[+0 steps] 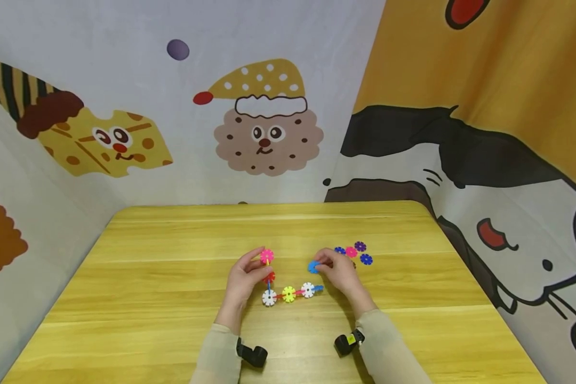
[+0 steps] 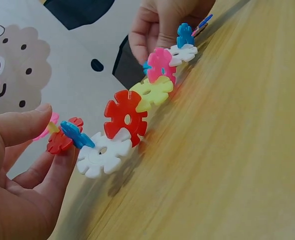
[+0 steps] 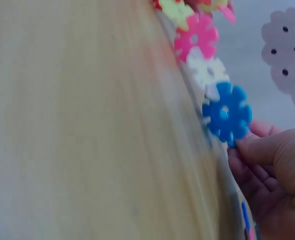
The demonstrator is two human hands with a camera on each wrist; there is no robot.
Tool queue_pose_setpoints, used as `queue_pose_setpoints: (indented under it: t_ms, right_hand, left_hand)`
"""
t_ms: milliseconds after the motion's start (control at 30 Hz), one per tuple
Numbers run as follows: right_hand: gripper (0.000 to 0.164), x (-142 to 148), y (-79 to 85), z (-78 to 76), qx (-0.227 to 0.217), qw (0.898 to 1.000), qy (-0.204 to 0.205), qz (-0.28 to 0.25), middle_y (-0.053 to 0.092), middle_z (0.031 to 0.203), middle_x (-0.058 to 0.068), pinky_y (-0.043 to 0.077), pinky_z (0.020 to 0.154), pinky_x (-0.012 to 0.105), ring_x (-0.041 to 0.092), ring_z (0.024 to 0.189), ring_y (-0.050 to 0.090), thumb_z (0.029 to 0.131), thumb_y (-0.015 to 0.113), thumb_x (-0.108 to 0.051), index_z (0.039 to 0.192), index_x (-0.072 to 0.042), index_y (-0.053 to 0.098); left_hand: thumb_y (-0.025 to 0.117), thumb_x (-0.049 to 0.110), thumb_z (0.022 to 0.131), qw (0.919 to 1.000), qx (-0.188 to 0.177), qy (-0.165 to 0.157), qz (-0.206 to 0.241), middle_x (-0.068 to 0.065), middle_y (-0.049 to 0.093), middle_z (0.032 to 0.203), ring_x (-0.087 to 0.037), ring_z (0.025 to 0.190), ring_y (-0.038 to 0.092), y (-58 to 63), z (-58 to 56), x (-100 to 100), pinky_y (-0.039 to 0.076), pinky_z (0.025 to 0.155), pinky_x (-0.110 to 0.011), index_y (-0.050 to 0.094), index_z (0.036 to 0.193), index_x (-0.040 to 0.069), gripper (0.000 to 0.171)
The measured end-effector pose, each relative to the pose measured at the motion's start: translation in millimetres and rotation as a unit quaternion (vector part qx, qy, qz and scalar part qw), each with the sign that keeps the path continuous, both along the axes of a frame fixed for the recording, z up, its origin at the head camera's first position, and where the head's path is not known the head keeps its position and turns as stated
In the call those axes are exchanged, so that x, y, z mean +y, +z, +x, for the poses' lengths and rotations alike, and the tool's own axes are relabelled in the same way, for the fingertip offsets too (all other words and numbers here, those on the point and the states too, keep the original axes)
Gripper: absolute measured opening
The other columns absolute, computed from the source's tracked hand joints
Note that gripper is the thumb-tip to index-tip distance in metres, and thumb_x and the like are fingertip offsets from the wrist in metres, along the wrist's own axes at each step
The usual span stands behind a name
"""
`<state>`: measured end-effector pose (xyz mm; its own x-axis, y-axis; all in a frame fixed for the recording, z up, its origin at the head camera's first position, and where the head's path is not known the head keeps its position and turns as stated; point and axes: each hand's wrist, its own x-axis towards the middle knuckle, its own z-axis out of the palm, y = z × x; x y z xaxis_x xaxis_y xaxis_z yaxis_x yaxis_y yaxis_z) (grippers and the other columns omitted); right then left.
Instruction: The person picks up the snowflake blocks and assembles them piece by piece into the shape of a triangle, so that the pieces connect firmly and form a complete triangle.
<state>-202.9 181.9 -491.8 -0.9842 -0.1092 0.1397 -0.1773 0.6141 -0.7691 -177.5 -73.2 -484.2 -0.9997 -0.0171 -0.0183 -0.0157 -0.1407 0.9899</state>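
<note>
An L-shaped chain of slotted plastic snowflake discs lies before me, alternating flat and edge-on. Its bottom row includes a white corner disc (image 1: 269, 297), a yellow disc (image 1: 289, 294) and another white disc (image 1: 308, 289), ending at a blue disc (image 3: 227, 112). My left hand (image 1: 242, 280) pinches the upright arm around the red disc (image 2: 61, 142), below the top pink disc (image 1: 266, 256). My right hand (image 1: 340, 270) pinches a separate light-blue disc (image 1: 313, 266) just above the chain's blue end. In the right wrist view that held disc is mostly hidden.
Beyond my right hand lie several loose discs, among them a pink one (image 1: 351, 252), a purple one (image 1: 360, 246) and a blue one (image 1: 366, 259); some are partly covered by the hand. A wood-grain table (image 1: 182, 240) meets a cartoon-printed curtain (image 1: 182, 133) behind.
</note>
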Motion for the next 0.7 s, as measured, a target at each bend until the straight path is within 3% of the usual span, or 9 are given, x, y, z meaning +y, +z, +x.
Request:
queue_pose_setpoints:
  t_ms: [233,400,700]
  right_hand:
    - [0.009,-23,16.4,2.2,0.041,0.997,0.003,-0.061,0.07,0.082,-0.005,0.054,0.071,0.029,0.013,0.077,0.063,0.085,0.077,-0.005,0.089,-0.012,0.072]
    - [0.008,-43,26.4,1.6,0.033,0.994,-0.01,-0.101,0.071,0.082,-0.003,0.054,0.07,0.028,0.014,0.076,0.063,0.085,0.078,-0.009,0.09,-0.011,0.073]
    - [0.009,-68,17.2,-1.6,0.044,0.991,-0.034,-0.122,0.071,0.083,0.0,0.056,0.072,0.027,0.015,0.077,0.065,0.083,0.079,-0.008,0.088,-0.009,0.072]
  left_hand:
    - [0.075,-0.008,0.083,0.9999,0.008,0.009,-0.005,-0.022,0.066,0.106,-0.016,0.091,0.063,-0.6,0.1,2,0.056,0.073,-0.023,0.058,0.133,-0.002,0.053]
    - [0.075,-0.007,0.083,0.9999,0.011,0.01,-0.004,-0.025,0.066,0.107,-0.017,0.091,0.064,0.6,0.2,4,0.056,0.072,-0.024,0.059,0.133,-0.002,0.053]
    - [0.073,-0.008,0.084,0.9997,0.023,0.007,-0.005,-0.029,0.065,0.109,-0.019,0.09,0.068,1.7,1.8,6,0.057,0.072,-0.024,0.057,0.134,-0.004,0.053]
